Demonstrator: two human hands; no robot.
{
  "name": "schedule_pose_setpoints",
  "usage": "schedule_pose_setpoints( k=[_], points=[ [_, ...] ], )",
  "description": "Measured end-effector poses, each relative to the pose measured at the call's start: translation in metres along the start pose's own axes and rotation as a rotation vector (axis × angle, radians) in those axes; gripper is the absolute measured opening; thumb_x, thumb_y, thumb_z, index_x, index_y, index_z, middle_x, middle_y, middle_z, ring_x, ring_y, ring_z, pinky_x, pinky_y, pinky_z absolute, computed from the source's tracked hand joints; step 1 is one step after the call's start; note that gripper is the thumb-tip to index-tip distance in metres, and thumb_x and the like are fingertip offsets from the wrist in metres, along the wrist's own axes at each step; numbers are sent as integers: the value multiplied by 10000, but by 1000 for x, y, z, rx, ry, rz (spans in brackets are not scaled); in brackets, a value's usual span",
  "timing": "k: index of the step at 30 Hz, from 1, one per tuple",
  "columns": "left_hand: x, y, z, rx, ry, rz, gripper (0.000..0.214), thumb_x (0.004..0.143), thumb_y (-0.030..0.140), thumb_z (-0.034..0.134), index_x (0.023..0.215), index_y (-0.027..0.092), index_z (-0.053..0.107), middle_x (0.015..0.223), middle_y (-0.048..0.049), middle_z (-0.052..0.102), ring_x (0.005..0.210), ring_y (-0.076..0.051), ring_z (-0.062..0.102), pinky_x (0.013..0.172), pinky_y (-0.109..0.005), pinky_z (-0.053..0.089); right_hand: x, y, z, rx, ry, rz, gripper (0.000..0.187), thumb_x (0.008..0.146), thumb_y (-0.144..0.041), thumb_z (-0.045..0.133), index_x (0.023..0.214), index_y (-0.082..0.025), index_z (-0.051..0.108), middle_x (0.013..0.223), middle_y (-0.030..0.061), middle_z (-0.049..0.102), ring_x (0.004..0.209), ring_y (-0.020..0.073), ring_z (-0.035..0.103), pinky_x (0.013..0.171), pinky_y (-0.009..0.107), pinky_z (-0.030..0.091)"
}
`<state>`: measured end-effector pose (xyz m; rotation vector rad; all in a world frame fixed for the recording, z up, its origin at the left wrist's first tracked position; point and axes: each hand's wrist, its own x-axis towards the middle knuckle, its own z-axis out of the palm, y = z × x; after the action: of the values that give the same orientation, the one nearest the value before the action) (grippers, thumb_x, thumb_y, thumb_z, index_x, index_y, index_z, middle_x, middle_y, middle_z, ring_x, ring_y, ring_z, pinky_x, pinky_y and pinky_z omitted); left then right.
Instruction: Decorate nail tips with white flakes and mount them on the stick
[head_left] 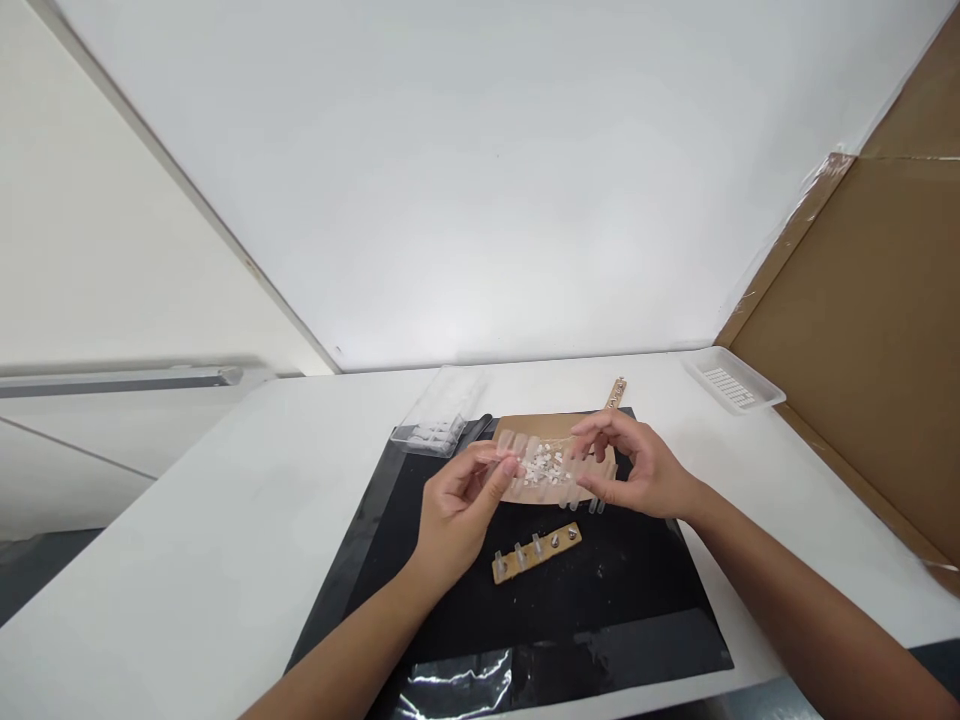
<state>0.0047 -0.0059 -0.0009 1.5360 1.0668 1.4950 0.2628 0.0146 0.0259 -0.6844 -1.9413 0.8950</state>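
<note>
My left hand and my right hand together hold a clear plastic strip of nail tips above a black mat. Each hand pinches one end of the strip. Under the strip lies a tan card with small white bits on it. Just in front, on the mat, lies a short tan bar with three clear tips and two round studs standing on it.
A clear plastic box sits at the mat's far left corner. A thin tan strip lies behind the card. A white tray stands at the far right beside a cardboard wall. A white table surrounds the mat.
</note>
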Motion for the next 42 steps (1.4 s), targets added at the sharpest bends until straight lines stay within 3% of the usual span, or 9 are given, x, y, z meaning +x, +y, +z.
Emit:
schedule_pose_setpoints(
  k=[5,11,18,23,29,32,36,39,42],
  points=[
    [5,-10,-6,-116,145,-106,304,915,497,796,948,197,761,898,-46,759,852,-190,703,847,-329,584,0,3,-3,-1,-7,18,324,982,-321,750,1274,-274,617,1072,50,743,969,207,698,813,364,530],
    [5,-14,-5,-264,128,-202,318,881,495,842,959,195,770,885,-29,754,825,-158,677,839,-288,558,0,13,4,92,57,89,296,999,-408,745,1243,-272,648,890,8,679,808,171,649,753,334,552],
    [6,-7,-3,-244,106,-219,348,845,498,874,951,177,791,875,-45,767,777,-141,636,799,-267,532,3,20,2,181,187,194,411,949,-475,797,1267,-265,641,888,11,725,851,201,724,807,372,591],
    [6,-5,-3,-220,119,-220,363,839,508,873,916,164,787,836,-40,734,770,-145,615,771,-263,522,3,21,1,189,187,217,377,936,-470,807,1218,-262,667,909,15,727,842,197,716,796,372,592],
    [6,-10,-4,-276,140,-225,326,865,477,862,946,172,778,845,-22,718,744,-123,595,780,-255,521,1,21,1,93,101,119,438,945,-374,807,1323,-269,611,957,20,716,975,218,726,899,393,546],
    [6,-12,-4,-276,144,-226,309,871,467,859,940,178,777,834,-13,711,741,-118,598,776,-247,519,1,18,2,76,87,85,469,950,-352,792,1352,-274,564,958,21,717,982,222,725,875,387,534],
    [7,-11,-4,-254,159,-218,313,867,475,861,933,180,778,834,-12,710,741,-119,593,771,-244,517,0,13,5,28,89,61,644,917,-323,818,1448,-293,455,971,10,712,979,220,719,876,383,526],
    [7,-10,-4,-233,155,-219,326,869,488,853,929,177,776,837,-18,711,741,-124,589,759,-246,515,-1,12,7,-56,110,41,738,892,-336,845,1494,-301,419,1006,13,720,991,224,716,996,432,526],
    [6,-10,-4,-209,153,-205,331,874,494,847,935,176,775,843,-24,718,742,-128,592,761,-250,516,-1,13,9,-261,210,13,810,864,-403,873,1522,-298,413,1105,49,726,1075,267,709,1086,501,483]
  ],
)
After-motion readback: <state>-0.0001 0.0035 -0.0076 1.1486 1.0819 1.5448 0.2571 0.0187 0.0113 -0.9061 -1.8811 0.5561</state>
